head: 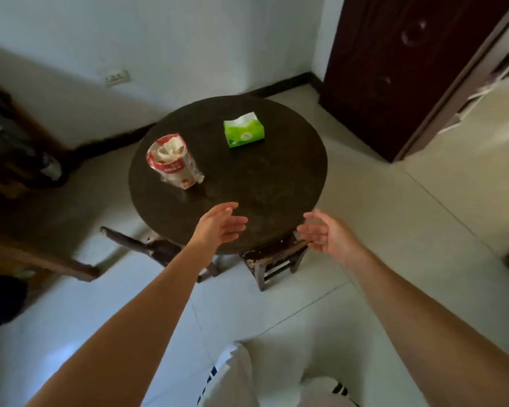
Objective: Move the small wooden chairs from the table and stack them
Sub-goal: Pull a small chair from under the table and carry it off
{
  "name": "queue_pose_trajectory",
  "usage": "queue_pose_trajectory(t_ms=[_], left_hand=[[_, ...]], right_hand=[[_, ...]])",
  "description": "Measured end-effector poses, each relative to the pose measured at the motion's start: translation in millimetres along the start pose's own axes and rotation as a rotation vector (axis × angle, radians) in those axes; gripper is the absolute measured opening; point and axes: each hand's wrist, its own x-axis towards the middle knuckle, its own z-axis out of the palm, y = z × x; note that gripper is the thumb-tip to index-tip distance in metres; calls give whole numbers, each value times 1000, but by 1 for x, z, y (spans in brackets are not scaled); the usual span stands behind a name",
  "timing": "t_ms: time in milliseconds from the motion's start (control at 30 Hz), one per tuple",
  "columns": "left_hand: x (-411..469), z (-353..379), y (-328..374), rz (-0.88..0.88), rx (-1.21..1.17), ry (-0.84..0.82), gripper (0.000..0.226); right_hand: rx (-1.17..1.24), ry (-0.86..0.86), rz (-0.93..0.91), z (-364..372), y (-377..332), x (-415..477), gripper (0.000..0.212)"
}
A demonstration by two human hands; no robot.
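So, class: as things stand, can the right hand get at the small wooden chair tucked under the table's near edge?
Probably yes: the open right hand hovers beside the chair, nothing between them, though the tabletop overhangs its seat.

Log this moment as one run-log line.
phase: reaching | left hand: open, empty | right hand: open, empty | target: wooden chair tucked under round table | stacked: none visible

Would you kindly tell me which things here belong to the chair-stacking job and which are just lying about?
Belong to the job:
- chair tucked under the table's near edge
- chair at the table's left, partly hidden by the left arm
- table
- left hand and right hand, both open and empty

Just lying about:
- green tissue box
- red-and-white bag
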Motion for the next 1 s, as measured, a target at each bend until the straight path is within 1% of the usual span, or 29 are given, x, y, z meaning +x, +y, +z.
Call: queue_pose_trajectory(t_ms=[100,267,333,433,467,500,567,667,700,733,800,867,933,1000], left_hand=[[26,-6,5,-57,73,-118,23],[61,3,-1,-73,199,-247,18],[76,12,-11,-83,273,-310,18],[97,27,-35,-100,396,-400,19],[107,31,-46,-109,437,-425,20],[115,36,-58,-124,464,-446,23],[134,46,-88,-143,539,-507,35],[163,60,-137,-163,708,-591,65],[169,64,-153,-151,777,-601,71],[177,69,-169,-118,868,-605,72],[186,77,-193,-12,1106,-612,59],[193,82,-210,91,1303,-574,42],[197,84,-217,217,1434,-540,36],[200,86,-219,271,1500,-539,29]], right_hand=[[84,91,8,9,8,-1,33],[228,250,24,17,26,-1,39],[255,313,28,14,37,6,34],[290,385,53,11,58,27,20],[303,403,62,10,67,39,20],[314,418,76,10,75,51,23],[330,443,111,10,92,80,37],[329,453,176,16,114,127,63],[318,449,201,20,120,140,69],[314,438,212,23,127,154,71],[302,422,201,31,137,175,71],[284,465,167,38,148,194,81],[272,549,127,46,156,207,89],[221,638,93,50,163,216,88]])
